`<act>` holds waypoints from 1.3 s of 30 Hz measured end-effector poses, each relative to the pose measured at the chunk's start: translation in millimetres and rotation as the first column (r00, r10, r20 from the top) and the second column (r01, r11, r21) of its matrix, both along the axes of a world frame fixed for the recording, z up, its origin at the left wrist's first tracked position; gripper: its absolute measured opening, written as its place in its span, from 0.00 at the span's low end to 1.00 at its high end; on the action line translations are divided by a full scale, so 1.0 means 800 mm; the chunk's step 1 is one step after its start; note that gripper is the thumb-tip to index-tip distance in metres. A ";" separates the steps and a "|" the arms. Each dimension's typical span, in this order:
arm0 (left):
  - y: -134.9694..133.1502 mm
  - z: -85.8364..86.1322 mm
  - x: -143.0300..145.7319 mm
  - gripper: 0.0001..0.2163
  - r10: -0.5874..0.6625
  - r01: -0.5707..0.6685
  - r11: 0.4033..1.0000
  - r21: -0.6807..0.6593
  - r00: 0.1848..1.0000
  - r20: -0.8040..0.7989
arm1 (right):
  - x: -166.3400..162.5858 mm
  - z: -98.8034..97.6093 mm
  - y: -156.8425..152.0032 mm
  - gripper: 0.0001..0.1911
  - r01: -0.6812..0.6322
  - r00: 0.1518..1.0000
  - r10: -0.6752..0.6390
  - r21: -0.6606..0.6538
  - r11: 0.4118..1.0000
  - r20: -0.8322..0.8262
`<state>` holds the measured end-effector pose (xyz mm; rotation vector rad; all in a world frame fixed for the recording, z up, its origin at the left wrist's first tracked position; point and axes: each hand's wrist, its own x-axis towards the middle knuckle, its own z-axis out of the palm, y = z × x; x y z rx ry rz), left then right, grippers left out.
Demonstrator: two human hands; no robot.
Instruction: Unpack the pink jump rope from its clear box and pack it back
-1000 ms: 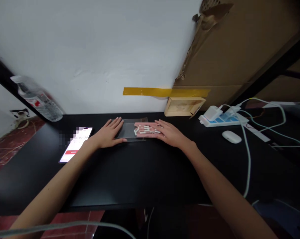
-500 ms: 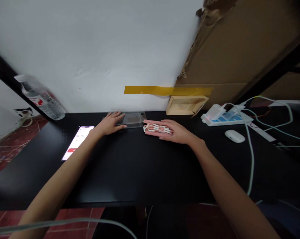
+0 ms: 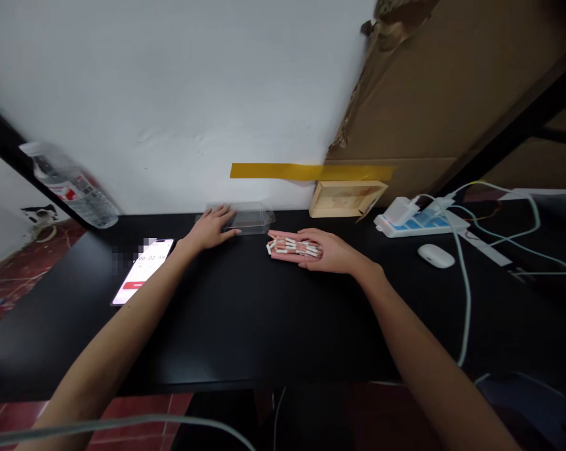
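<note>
Under my left hand [image 3: 212, 228] is a clear plastic box [image 3: 249, 220], lying near the back of the black table against the wall. The fingers of this hand are stretched and spread, resting on the box's left end. My right hand [image 3: 327, 250] is wrapped round the right end of an open pink box [image 3: 287, 257], thumb on the near side and fingers on the far side. Inside the pink box lie several small sticks [image 3: 292, 246] with white ends, like cotton swabs. My palm hides the pink box's right end.
A lit phone [image 3: 141, 272] showing a timer lies beside my left forearm. A water bottle [image 3: 78, 191] stands at the back left. Toward the right are a wooden frame [image 3: 346, 199], a power strip [image 3: 419, 224] with plugs and cables, and a white mouse [image 3: 435, 255].
The clear plastic box has shifted slightly back toward the wall under my left hand. The pink box has come slightly nearer with my right hand. The view has turned a little.
</note>
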<state>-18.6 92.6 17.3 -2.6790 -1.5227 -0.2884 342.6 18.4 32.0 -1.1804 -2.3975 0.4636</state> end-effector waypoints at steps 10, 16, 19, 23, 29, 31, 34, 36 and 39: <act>0.001 -0.002 0.018 0.31 -0.007 0.007 1.000 0.000 0.998 0.056 | -0.018 0.001 -0.017 0.25 -0.028 0.995 0.023 -0.050 0.998 -0.095; -0.004 -0.003 0.039 0.30 0.005 -0.007 0.999 0.032 0.998 0.061 | -0.040 -0.011 -0.015 0.29 -0.188 0.975 0.199 0.107 0.976 -0.101; -0.006 -0.005 0.050 0.29 -0.016 0.009 0.997 0.076 0.995 0.097 | -0.054 -0.016 -0.016 0.31 -0.206 0.974 0.218 0.164 0.965 -0.056; -0.019 0.002 0.061 0.23 -0.106 0.068 0.983 0.168 0.967 0.232 | -0.080 -0.020 -0.018 0.32 -0.193 0.979 0.202 0.230 0.954 -0.016; -0.093 0.009 0.051 0.19 -0.284 0.216 0.954 0.207 0.873 0.397 | -0.090 -0.015 -0.020 0.35 -0.238 0.970 0.213 0.281 0.930 0.117; -0.120 0.001 0.047 0.21 -0.321 0.293 0.947 0.133 0.887 0.332 | -0.080 -0.013 -0.024 0.40 -0.222 0.969 0.184 0.250 0.942 0.166; -0.142 -0.012 0.044 0.28 -0.308 0.316 0.949 0.003 0.922 0.233 | -0.064 -0.015 -0.031 0.44 -0.181 0.971 0.146 0.179 0.967 0.191; -0.145 -0.016 0.041 0.30 -0.297 0.313 0.949 -0.047 0.932 0.206 | -0.059 -0.019 -0.034 0.42 -0.153 0.975 0.124 0.150 0.977 0.185; -0.141 -0.012 0.034 0.29 -0.285 0.307 0.949 -0.073 0.933 0.221 | -0.066 -0.028 -0.032 0.39 -0.134 0.982 0.113 0.141 0.981 0.149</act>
